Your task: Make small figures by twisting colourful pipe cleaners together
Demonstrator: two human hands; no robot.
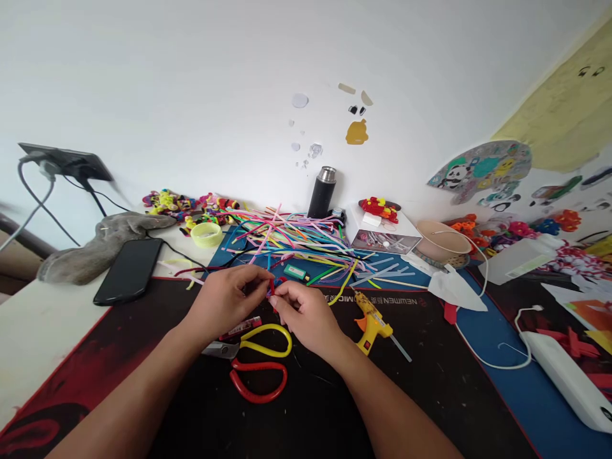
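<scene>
My left hand (227,299) and my right hand (308,315) meet above the middle of the dark desk mat. Both pinch a short red pipe cleaner piece (272,288) between thumb and fingers. A bit of blue or purple shows beside the red, but the fingers hide most of its shape. Just below the hands lie scissors (238,364) with one yellow and one red handle. Partly under my left hand is a small red printed item (241,327). A yellow glue gun (371,324) with a clear glue stick rests right of my right hand.
Behind the hands spreads a pile of colourful pipe cleaners (291,236). A black thermos (322,194) and a white box (382,236) stand at the wall. At left are a phone (128,271) and yellow-green tape (206,235); at right, a white power strip (567,379) with cable.
</scene>
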